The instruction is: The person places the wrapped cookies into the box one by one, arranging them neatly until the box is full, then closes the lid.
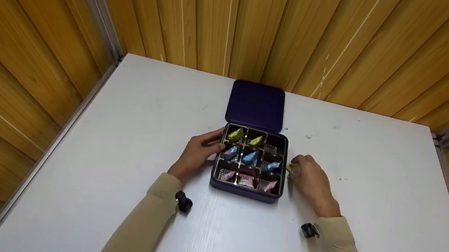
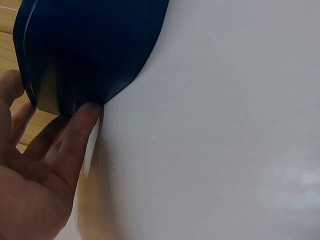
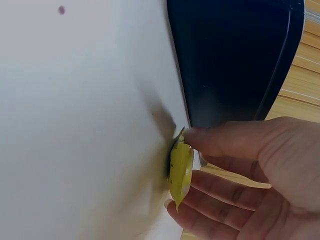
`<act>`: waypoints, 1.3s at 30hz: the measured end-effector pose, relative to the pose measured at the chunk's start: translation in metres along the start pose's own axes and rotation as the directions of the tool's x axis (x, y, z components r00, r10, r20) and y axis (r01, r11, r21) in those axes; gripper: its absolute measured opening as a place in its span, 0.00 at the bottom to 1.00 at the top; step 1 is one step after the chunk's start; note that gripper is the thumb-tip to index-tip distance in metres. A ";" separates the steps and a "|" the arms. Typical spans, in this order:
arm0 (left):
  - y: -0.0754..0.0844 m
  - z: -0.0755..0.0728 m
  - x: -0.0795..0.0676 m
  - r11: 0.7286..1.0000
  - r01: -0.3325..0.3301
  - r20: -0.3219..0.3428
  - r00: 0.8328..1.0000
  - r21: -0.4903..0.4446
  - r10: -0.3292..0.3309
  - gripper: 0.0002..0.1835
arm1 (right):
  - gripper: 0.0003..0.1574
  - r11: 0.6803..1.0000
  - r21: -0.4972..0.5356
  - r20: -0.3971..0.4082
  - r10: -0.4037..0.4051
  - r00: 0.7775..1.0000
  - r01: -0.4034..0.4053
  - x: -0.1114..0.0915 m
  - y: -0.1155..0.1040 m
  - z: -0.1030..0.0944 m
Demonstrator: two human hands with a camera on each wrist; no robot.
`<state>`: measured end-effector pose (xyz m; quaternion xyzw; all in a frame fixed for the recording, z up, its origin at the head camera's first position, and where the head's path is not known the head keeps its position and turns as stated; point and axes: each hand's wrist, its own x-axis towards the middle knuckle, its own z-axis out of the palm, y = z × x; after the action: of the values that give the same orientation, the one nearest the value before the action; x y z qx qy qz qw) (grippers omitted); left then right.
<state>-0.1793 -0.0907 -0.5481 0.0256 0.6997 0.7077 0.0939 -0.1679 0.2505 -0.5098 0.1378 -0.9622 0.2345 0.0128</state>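
A dark blue tin (image 1: 243,192) with a divided insert stands on the white table. Yellow-green wrapped candies (image 1: 235,135) lie in its back left and back middle compartments, and the back right one shows its textured floor. Blue wrapped candies (image 1: 250,157) fill the middle row, pink wrapped candies (image 1: 246,180) the front row. My left hand (image 1: 196,153) holds the tin's left side, thumb at the rim and fingers toward the back corner. Just off the tin's right wall, my right hand (image 1: 312,181) pinches another yellow-green wrapped candy (image 3: 180,172), low over the table.
Directly behind the tin lies its dark blue lid (image 1: 256,105), flat on the white table (image 1: 139,131). Wood-look panels (image 1: 257,24) rise along the table's back and sides. Small specks (image 1: 308,137) dot the tabletop at the right. Each wrist carries a small black camera (image 1: 183,202).
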 end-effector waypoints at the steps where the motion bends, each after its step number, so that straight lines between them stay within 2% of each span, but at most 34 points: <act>1: 0.000 0.000 0.000 1.000 -0.003 0.001 1.000 0.001 0.003 0.31 | 0.18 1.000 -0.005 -0.002 -0.004 1.000 0.004 0.000 0.000 0.000; 10: 0.000 -0.001 0.001 1.000 -0.014 0.015 1.000 -0.007 0.014 0.30 | 0.19 1.000 -0.008 -0.002 0.000 1.000 0.000 -0.003 0.002 0.001; 19: 0.000 -0.001 0.001 1.000 -0.004 0.007 1.000 -0.017 0.004 0.30 | 0.14 1.000 -0.008 0.001 -0.005 1.000 0.005 -0.002 0.003 -0.001; 27: 0.001 -0.001 0.000 0.999 0.003 0.011 1.000 -0.041 -0.002 0.30 | 0.20 0.999 0.021 0.038 0.028 0.999 -0.029 0.000 0.005 -0.002; 34: 0.003 -0.001 -0.001 1.000 -0.009 0.021 1.000 0.002 0.009 0.30 | 0.22 0.994 0.095 0.027 0.043 0.999 -0.046 0.000 0.004 -0.005; 39: 0.004 -0.002 0.000 1.000 -0.009 0.020 1.000 0.006 0.009 0.30 | 0.20 0.995 0.090 0.006 0.041 0.999 -0.041 -0.001 0.003 -0.007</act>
<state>-0.1797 -0.0928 -0.5441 0.0358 0.7007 0.7059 0.0976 -0.1681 0.2569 -0.5049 0.1188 -0.9534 0.2774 -0.0001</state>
